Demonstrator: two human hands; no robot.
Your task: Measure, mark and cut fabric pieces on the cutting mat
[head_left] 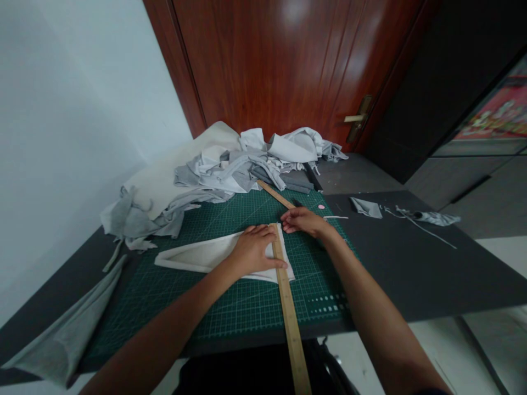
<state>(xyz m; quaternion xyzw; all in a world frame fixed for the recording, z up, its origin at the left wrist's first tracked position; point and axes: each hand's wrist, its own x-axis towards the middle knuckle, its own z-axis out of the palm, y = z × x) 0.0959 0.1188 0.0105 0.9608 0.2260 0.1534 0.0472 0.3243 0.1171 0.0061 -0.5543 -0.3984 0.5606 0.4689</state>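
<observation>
A folded piece of off-white cloth (206, 249) lies on a green cutting mat (230, 312), its narrow end to the left. Across the cloth's right end runs a wooden ruler (289, 307), which reaches over the table's front edge. My left hand (256, 249) lies flat on the cloth, fingers spread and thumb on the ruler. Just right of the ruler's far end, my right hand (303, 221) has its fingers curled together at the cloth's far corner. A small dark shape shows behind it; what the fingers hold is too unclear to name.
A second wooden strip (275, 193) lies beyond my right hand. Crumpled grey and white cloth scraps (234, 167) are heaped at the back. Grey cloth (69, 329) hangs over the left front edge. Small scraps (366, 207) and string lie on the right of the dark table (411, 274).
</observation>
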